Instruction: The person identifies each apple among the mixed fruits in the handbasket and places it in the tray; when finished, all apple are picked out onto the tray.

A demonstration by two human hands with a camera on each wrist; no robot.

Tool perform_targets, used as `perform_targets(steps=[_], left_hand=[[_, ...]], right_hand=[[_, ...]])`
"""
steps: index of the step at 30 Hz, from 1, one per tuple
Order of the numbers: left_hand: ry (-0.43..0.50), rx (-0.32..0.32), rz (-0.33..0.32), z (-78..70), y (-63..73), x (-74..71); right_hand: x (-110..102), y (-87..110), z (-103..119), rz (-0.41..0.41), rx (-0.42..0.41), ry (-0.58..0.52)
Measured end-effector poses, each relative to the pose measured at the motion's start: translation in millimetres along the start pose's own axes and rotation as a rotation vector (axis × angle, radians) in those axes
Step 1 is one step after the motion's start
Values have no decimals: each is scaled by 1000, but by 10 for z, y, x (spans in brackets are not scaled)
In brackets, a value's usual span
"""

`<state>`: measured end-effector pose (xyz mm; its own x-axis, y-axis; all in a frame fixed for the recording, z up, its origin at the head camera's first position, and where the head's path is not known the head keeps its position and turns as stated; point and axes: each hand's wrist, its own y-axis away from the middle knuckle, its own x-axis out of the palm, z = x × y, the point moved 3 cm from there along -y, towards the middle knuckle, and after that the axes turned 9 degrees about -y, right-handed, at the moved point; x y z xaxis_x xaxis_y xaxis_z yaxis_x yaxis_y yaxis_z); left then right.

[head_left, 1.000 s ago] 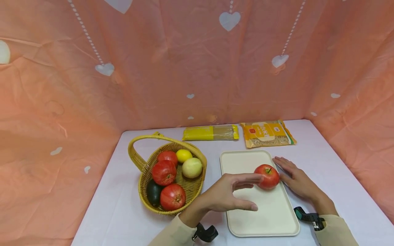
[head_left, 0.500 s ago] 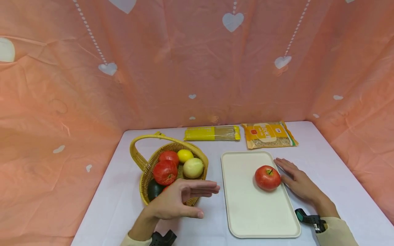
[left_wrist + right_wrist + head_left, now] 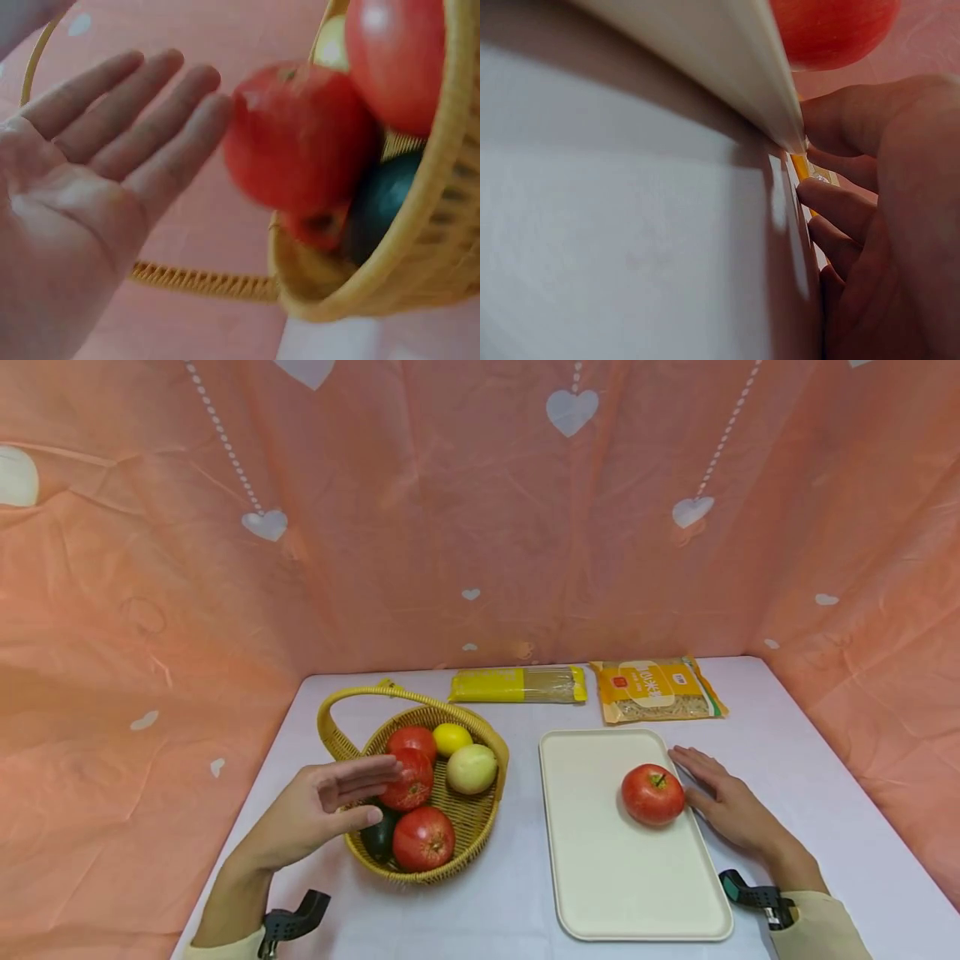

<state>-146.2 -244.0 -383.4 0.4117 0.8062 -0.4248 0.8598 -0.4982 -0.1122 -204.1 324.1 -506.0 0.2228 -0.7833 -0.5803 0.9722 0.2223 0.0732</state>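
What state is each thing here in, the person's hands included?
Basket, upright, partly filled
Tray, lying flat
Red fruit on it, uncut as far as visible
Yellow packet, lying flat
Orange packet, lying flat
Left hand, open, holding nothing
Right hand, relaxed beside the tray

Tabletop (image 3: pixel 517 902): white with a faint lilac cast.
Yellow packet (image 3: pixel 517 685): flat near the far edge, its right half clear, showing thin strands.
Orange bag (image 3: pixel 660 691): just right of the packet and plumper (the lettering is too small for me to read), beige contents showing along its near side.
Backdrop (image 3: pixel 420 527): creased peach-pink cloth, hung behind and along both sides.
Hearts (image 3: pixel 572 412): pale, scattered over the backdrop, three of them on dotted strings (image 3: pixel 222 435).
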Motion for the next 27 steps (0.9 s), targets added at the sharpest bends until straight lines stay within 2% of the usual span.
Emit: perform_targets(steps=[3,7,10,14,17,22,27], left_hand=[[-110,-84,-80,-4,1,-53],[-280,-214,-194,-20,-68,-53],[-411,-296,-241,-19,-143,-29],[-563,-371,-209,25,-252,33],[-629,-404,-173,55,-322,86],[-657,-438,-146,75,-406,161],[-667,-452,-163,68,-472,213]], right_hand=[[-2,0,0,2,5,-4],[0,-2,3,3,9,-7],[2,0,3,3,9,-11],[5,1,-6,0,-1,-13],[8,-2,-12,-3,-8,-11],[9,-5,-21,-5,-10,-2],[3,-2,-25,-6,-10,-1]])
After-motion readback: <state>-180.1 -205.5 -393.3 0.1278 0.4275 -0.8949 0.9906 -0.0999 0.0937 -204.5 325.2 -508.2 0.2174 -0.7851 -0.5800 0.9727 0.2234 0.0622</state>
